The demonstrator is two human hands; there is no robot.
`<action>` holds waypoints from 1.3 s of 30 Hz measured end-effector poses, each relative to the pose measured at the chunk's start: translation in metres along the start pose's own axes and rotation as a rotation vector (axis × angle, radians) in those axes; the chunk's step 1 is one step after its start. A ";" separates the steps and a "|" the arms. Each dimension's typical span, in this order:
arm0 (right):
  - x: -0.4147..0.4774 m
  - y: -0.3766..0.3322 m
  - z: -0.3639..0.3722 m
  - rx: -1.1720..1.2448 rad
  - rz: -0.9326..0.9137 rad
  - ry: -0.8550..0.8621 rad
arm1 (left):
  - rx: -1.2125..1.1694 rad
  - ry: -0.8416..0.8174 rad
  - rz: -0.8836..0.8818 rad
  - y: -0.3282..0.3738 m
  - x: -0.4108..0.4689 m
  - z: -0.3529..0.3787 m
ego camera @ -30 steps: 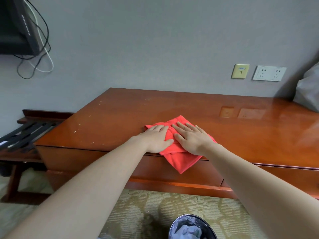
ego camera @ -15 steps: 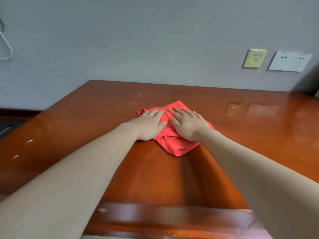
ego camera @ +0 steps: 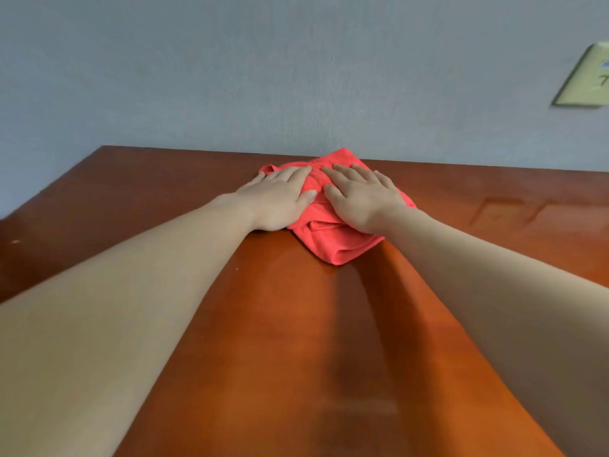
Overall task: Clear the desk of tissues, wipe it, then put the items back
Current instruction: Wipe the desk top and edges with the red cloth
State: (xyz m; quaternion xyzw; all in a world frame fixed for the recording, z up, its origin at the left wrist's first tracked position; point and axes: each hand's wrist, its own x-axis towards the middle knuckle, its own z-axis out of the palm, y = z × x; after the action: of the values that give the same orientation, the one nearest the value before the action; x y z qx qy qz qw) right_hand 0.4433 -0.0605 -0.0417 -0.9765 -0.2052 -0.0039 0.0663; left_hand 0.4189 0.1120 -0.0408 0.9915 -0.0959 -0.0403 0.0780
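Scene: From my remote seat, the head camera looks down both bare forearms, stretched across a glossy reddish-brown wooden desk (ego camera: 280,324) towards a grey wall (ego camera: 230,77).

Left hand (ego camera: 280,201): It lies flat, palm down, fingers straight and together. It presses on the left part of the red cloth (ego camera: 333,245), with its heel on bare wood. It grips nothing.

Right hand (ego camera: 359,199): It is also flat, with the fingers slightly spread. It presses the cloth's middle and right part and curls round nothing. The two thumbs lie just beside each other.

Red cloth: The cloth is bunched and folded under both palms. It sits at the far side of the desk, its far corner at the back edge where the desk meets the wall. A folded corner points back towards me.

Change: A second ago the cloth hung over the front edge. Half a second ago it lay mid-desk, well short of the wall. Both hands have now pushed it to the back, keeping the same flat pose.

View: The camera has leaned in. The white socket plate, the bin and the rack have dropped out of frame.

Surroundings: A yellow-green switch plate (ego camera: 583,77) is cut by the right edge. Its faint reflection (ego camera: 504,212) shows on the polish.

Surface: One pale speck (ego camera: 14,241) sits near the desk's left edge.
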 end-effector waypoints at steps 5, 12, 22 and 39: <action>0.041 0.004 -0.001 0.008 0.030 -0.010 | -0.001 -0.031 -0.022 -0.018 0.035 -0.011; 0.071 0.004 -0.004 0.024 0.072 -0.036 | -0.055 -0.065 -0.027 -0.034 0.066 -0.020; 0.061 -0.008 -0.005 0.051 0.104 -0.055 | -0.056 -0.085 -0.070 -0.034 0.059 -0.023; 0.007 -0.058 -0.024 0.151 -0.044 -0.131 | -0.049 -0.065 -0.253 -0.110 -0.101 -0.043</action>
State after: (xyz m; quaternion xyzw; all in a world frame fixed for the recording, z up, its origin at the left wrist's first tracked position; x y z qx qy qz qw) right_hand 0.4268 -0.0081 -0.0100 -0.9621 -0.2302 0.0738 0.1263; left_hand 0.3442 0.2446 -0.0095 0.9917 0.0283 -0.0842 0.0934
